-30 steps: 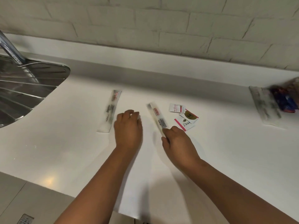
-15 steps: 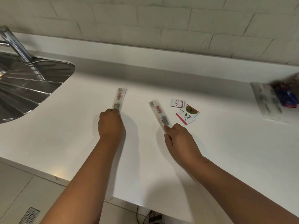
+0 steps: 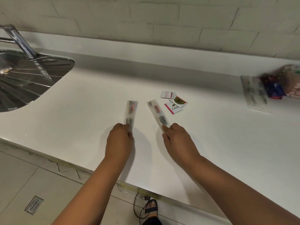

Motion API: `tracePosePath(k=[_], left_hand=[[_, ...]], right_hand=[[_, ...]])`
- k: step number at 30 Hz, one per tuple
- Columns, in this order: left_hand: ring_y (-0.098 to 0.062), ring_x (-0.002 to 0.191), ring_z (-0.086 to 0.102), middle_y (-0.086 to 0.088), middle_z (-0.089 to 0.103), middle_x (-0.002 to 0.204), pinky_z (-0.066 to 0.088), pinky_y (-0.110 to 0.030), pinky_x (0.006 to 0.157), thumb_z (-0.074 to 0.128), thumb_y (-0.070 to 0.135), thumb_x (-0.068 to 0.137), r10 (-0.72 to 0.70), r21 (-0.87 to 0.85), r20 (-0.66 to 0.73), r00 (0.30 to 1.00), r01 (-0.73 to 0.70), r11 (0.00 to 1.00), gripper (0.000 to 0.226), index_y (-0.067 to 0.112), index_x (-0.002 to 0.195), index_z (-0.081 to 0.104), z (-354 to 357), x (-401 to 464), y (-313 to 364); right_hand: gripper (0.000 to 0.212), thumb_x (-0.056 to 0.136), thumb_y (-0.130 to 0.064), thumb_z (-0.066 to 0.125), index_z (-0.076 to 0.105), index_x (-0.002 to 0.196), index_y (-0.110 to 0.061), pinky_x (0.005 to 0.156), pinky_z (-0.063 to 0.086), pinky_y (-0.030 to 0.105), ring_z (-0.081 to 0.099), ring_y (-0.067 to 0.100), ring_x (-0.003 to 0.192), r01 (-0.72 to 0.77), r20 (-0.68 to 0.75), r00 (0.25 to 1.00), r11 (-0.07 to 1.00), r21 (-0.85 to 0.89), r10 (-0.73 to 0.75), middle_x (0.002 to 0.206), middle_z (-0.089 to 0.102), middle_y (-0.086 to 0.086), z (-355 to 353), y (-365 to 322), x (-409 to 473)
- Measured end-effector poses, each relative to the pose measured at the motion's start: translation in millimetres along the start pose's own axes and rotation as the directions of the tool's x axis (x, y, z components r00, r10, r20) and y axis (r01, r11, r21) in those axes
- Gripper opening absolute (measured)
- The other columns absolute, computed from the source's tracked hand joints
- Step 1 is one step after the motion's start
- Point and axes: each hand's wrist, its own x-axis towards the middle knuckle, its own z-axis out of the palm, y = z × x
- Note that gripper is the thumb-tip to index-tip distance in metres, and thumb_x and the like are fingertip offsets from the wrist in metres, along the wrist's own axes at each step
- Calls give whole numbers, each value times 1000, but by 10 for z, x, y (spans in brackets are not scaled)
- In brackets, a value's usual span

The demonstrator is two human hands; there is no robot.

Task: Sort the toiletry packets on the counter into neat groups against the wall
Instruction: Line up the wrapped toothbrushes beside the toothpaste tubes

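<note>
Two long clear toothbrush packets lie near the middle of the white counter [image 3: 81,101]. My left hand [image 3: 120,140] pinches the near end of the left long packet [image 3: 131,113], which looks blurred. My right hand [image 3: 177,138] pinches the near end of the right long packet [image 3: 157,113], angled up and to the left. Just right of it lie three small sachets: a white and red sachet [image 3: 167,94], a dark green sachet [image 3: 178,101] and a white Dove sachet [image 3: 174,108], the last two overlapping.
A steel sink drainboard [image 3: 27,78] and a tap [image 3: 19,41] sit at the left. A blurred clear packet [image 3: 254,93] with a blue and red wrapper [image 3: 274,88] and a tan bag [image 3: 292,82] lies at the far right. The tiled wall [image 3: 146,21] runs behind.
My left hand has taken hold of the left long packet and carried it rightward, close beside the right one. My right hand kept its hold on the right packet.
</note>
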Motion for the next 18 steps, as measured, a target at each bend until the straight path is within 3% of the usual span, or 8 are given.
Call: tracePosePath(k=[12,18], left_hand=[[-25,79,55,-10,57,89,48,-35,71,57,10,88,55,-53,82,995,-50,997,16,4,99,67,195,-848,638],[-21,77,52,-5,53,88,42,-28,67,56,11,89,101,-55,100,990,-96,994,17,7,102,67,354,-1083,936]], right_hand=[[33,96,-18,51,59,126,-6,62,37,25,53,26,76,10,-6,1000,1000,-22,-10,88,55,7,-297,366,-746],[33,91,-16,59,62,121,-3,60,39,24,57,28,72,-25,-52,998,999,-42,23,86,58,9,-427,575,-1081]])
